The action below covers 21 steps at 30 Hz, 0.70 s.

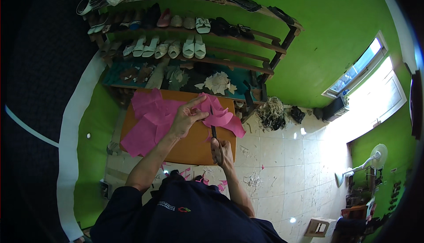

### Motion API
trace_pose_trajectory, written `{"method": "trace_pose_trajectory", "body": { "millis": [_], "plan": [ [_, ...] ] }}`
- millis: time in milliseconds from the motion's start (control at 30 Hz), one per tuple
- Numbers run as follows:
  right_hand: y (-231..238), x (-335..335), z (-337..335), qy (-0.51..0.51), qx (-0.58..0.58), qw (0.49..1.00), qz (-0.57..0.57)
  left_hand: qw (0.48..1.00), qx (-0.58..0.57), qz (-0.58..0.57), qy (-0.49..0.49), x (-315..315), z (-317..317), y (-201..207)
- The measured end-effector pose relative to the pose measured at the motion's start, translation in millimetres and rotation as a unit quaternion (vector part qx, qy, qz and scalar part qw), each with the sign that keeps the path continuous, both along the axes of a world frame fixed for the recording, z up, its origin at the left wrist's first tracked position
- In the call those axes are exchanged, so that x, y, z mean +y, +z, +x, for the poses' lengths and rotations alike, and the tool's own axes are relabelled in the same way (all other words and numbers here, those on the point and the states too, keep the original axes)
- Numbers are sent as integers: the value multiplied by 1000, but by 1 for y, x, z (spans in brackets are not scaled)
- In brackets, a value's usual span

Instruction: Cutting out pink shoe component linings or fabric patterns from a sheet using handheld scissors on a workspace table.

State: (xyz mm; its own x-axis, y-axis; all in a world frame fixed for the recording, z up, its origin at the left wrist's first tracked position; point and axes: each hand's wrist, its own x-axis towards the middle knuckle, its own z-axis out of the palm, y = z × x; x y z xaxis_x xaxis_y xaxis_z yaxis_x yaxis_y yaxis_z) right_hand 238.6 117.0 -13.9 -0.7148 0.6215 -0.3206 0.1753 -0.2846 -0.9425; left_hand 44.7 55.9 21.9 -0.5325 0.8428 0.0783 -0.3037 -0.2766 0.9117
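My left hand [189, 117] pinches the edge of a curved pink piece of sheet material [219, 118] above the table. Wrapped around the handles of dark scissors [214, 131] is my right hand [221, 151], with the blades pointing away from me against the pink piece. How far apart the blades are is hard to make out. More pink sheets [152, 121] lie overlapping on the left of the orange-brown table [187, 152]. A narrow pink strip [209, 135] shows beside the scissors.
Behind the table stands a wooden rack [238, 40] with rows of shoes and sandals [194, 46]. Its low shelf holds pale scrap pieces [217, 83]. A heap of shreds [271, 113] sits on the floor at right. Offcuts litter the tiles [282, 154]. A white fan [376, 155] stands far right.
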Motion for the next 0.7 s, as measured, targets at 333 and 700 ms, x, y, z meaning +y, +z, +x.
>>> {"method": "trace_pose_trajectory", "body": {
  "millis": [333,700],
  "plan": [
    [2,-4,-1,-13,-29,997,68,996,-45,29,72,5,17,2],
    [-6,-1,-4,6,7,998,65,996,-27,-7,88,2,31,-4]
  ]
}}
